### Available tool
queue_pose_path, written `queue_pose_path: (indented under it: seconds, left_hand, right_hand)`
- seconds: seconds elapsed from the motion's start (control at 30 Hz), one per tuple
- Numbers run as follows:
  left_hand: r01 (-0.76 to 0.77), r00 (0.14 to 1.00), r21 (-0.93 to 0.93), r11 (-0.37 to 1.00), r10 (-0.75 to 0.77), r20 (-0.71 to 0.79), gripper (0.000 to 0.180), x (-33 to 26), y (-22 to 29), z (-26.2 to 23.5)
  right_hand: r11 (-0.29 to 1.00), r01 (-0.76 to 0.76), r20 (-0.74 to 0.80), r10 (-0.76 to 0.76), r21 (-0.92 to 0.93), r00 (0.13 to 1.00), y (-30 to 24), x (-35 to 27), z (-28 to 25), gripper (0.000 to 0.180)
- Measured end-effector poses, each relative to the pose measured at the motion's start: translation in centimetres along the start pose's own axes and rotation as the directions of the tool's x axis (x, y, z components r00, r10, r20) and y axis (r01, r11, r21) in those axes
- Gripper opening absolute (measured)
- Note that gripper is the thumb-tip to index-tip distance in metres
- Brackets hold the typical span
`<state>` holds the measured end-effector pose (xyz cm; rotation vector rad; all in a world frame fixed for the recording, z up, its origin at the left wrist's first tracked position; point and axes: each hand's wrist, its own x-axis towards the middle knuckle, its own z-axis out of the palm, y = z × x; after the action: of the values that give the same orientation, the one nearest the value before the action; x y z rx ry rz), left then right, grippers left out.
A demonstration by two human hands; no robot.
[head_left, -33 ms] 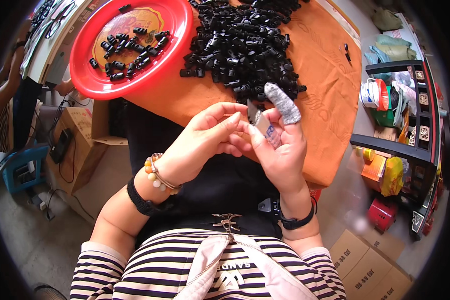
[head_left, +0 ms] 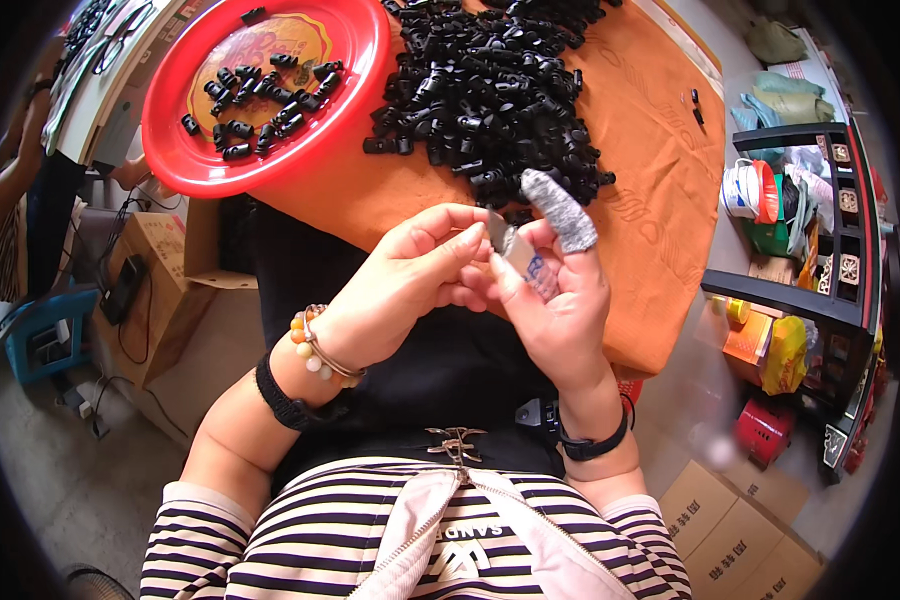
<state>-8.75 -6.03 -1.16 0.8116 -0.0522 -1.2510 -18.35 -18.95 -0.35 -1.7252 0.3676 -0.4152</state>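
My right hand is closed round a thin flat blade with a pale wrapped grip, its metal end pointing toward my left fingers. A grey knitted sleeve covers my right index finger, which sticks out past the blade. My left hand meets the blade from the left, thumb and fingertips pinched together. Whatever lies in that pinch is hidden or too small to name. Just beyond both hands spreads a large heap of small black cylindrical parts on an orange cloth.
A red round tray holding several black parts stands at the far left. Two loose black pieces lie on the cloth's right side. A dark shelf, cardboard boxes and a blue stool surround the table. Another person's arm shows far left.
My right hand has shifted slightly left with the blade, and its sleeved index finger leans a little further left. My left hand has barely moved.
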Motion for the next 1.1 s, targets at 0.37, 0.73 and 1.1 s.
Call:
queue_pose_path:
  seconds: [0.37,0.73,1.1]
  left_hand:
    - [-0.047,0.995,-0.209,0.977,0.065,0.076,0.018,-0.6,1.0,-1.3]
    - [-0.038,0.993,-0.268,0.963,0.067,0.099,0.017,-1.0,0.8,-1.2]
    - [-0.059,0.987,-0.243,0.968,0.093,0.129,0.016,-1.1,0.4,-1.4]
  right_hand:
    - [0.972,-0.034,0.089,0.014,0.231,0.996,-1.4,0.0,0.2,0.052]
    - [0.971,-0.155,0.207,0.116,0.183,0.971,-1.6,-0.6,0.5,0.043]
    - [0.973,-0.150,0.228,0.109,0.173,0.968,-2.2,-0.7,0.3,0.041]
